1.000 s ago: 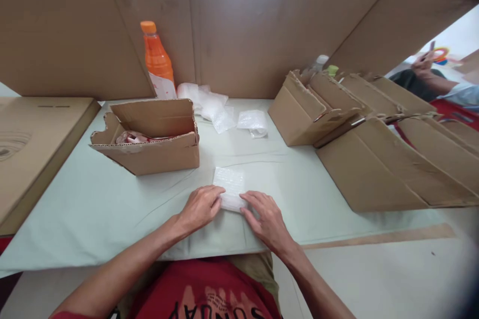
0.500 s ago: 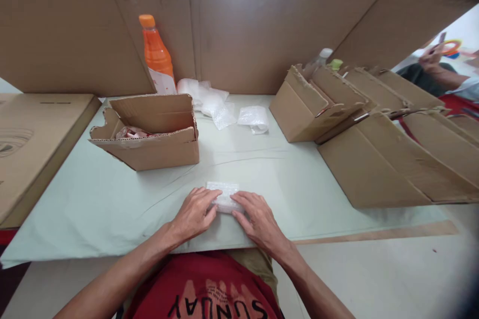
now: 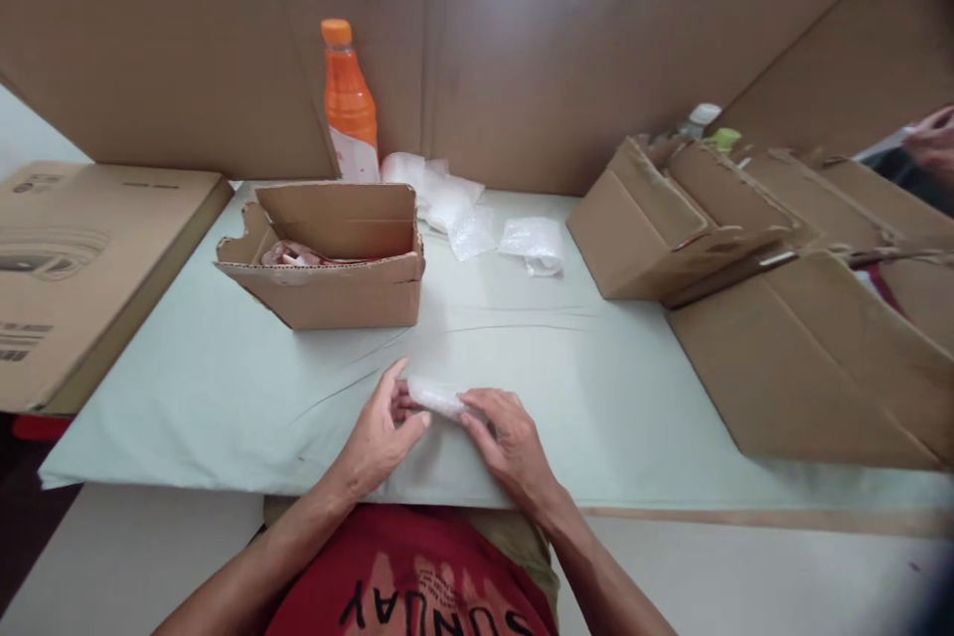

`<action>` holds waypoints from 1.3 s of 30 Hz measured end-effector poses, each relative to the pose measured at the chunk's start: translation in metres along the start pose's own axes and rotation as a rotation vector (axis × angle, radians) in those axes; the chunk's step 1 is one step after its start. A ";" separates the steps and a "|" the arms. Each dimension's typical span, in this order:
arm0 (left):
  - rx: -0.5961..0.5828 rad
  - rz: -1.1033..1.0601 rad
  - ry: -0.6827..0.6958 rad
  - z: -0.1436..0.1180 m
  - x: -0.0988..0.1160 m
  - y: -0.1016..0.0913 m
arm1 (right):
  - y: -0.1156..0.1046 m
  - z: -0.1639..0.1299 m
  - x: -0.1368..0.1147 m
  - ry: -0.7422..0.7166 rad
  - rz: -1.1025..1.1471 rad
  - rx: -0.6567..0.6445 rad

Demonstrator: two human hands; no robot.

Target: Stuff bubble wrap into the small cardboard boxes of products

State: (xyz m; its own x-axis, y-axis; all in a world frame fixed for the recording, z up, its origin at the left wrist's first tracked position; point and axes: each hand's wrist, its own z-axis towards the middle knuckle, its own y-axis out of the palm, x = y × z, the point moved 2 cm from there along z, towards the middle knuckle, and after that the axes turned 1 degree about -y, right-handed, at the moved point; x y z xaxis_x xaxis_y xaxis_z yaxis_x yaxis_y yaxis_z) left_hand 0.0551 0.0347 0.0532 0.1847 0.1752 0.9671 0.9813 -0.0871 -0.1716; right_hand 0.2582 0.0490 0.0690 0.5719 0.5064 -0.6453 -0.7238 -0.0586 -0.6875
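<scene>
A small roll of bubble wrap (image 3: 438, 399) is held just above the cloth near the front of the table; whether anything lies inside it cannot be seen. My right hand (image 3: 513, 442) pinches its right end between thumb and fingers. At the left end my left hand (image 3: 382, 432) is open, palm turned inward, its thumb apart from its fingers and the fingertips close behind the roll.
An open cardboard box (image 3: 354, 303) with wrapped items stands ahead on the left. Loose bubble wrap (image 3: 533, 240) and an orange bottle (image 3: 350, 104) are behind. More cardboard boxes (image 3: 812, 368) line the right; a flat carton (image 3: 96, 268) lies left. A co-worker's hand (image 3: 935, 139) shows far right.
The bubble wrap has been rolled up into a narrower tube and raised off the cloth. My left hand has opened and turned its palm inward. The view has swung slightly left.
</scene>
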 end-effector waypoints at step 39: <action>-0.303 0.478 0.481 0.101 -0.010 -0.037 | 0.015 0.318 -0.087 -0.425 -0.587 -0.629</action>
State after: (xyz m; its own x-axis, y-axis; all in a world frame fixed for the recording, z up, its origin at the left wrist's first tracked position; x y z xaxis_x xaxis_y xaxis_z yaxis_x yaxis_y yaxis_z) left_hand 0.0226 0.1356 0.0311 0.4754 -0.3920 0.7876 0.7294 -0.3249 -0.6020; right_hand 0.0749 0.2781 0.2204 0.4999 0.8646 -0.0511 0.0438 -0.0842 -0.9955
